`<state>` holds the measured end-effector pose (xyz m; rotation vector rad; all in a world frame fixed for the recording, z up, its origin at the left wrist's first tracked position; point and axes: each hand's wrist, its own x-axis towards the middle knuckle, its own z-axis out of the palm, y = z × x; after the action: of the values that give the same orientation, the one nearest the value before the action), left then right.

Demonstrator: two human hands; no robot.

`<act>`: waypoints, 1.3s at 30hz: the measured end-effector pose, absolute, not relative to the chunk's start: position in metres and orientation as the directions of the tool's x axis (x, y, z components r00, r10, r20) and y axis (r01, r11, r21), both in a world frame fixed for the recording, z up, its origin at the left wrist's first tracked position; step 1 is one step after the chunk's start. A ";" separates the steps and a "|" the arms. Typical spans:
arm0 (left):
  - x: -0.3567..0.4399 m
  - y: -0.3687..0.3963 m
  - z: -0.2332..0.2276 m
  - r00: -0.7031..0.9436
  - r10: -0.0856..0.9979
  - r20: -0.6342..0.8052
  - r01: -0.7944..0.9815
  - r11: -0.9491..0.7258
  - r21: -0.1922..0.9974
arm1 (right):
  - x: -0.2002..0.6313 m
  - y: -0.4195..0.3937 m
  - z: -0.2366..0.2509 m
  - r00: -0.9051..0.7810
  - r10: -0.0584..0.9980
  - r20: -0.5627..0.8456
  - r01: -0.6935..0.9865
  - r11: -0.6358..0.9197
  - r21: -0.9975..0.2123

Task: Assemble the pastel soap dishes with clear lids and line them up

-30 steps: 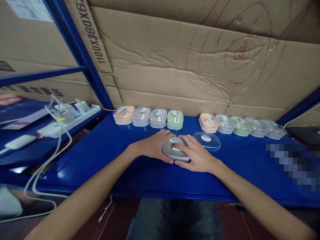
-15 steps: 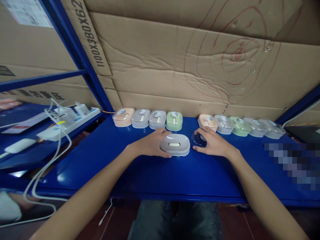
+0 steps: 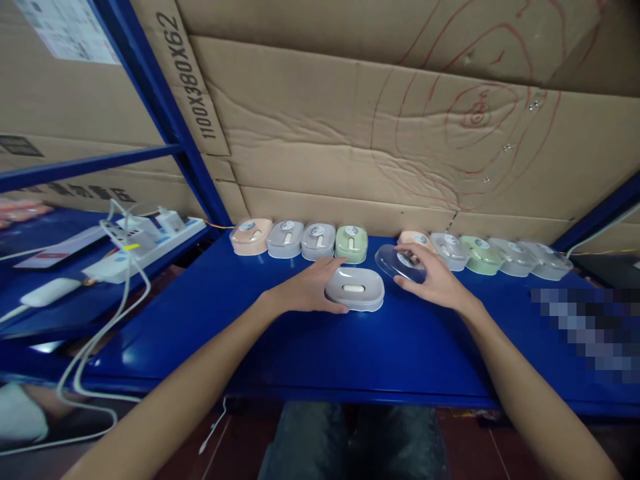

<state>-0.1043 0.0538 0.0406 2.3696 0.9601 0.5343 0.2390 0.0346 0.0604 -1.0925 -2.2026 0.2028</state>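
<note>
A grey oval soap box base (image 3: 355, 289) lies on the blue table (image 3: 310, 347) in front of me. My left hand (image 3: 306, 288) grips its left end. My right hand (image 3: 434, 277) holds a clear oval lid (image 3: 400, 263) with a round sticker, lifted just above the table to the right of the base. Behind them, along the cardboard wall, stand two rows of closed soap boxes: a left row (image 3: 300, 240) in peach, grey and green, and a right row (image 3: 493, 255) partly hidden by my right hand.
A cardboard wall (image 3: 380, 133) backs the table. A blue shelf post (image 3: 165, 113) rises at the left. On the left shelf lie a white power strip (image 3: 145, 243) with plugs and loose white cables (image 3: 100, 333). A blurred patch covers the right edge.
My right hand left the grey base, reached to the clear lid on the table and lifted it. My left hand stayed on the base.
</note>
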 end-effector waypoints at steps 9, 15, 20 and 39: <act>-0.075 0.041 0.026 0.596 0.775 0.210 0.442 -0.535 0.720 | 0.194 0.018 0.043 -0.554 0.607 0.570 0.473 0.793 -0.384; -0.073 0.042 0.024 0.595 0.769 0.234 0.416 -0.544 0.729 | 0.190 0.020 0.034 -0.599 0.586 0.546 0.473 0.809 -0.349; -0.073 0.044 0.022 0.597 0.761 0.254 0.403 -0.559 0.725 | 0.190 0.020 0.032 -0.599 0.566 0.567 0.450 0.823 -0.346; -0.078 0.046 0.024 0.608 0.749 0.265 0.381 -0.568 0.730 | 0.187 0.016 0.024 -0.643 0.586 0.493 0.551 0.801 -0.234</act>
<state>-0.0780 0.0460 0.0239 2.2012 0.8863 0.7549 0.1869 0.0159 0.0244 -0.8397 -2.4251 0.0837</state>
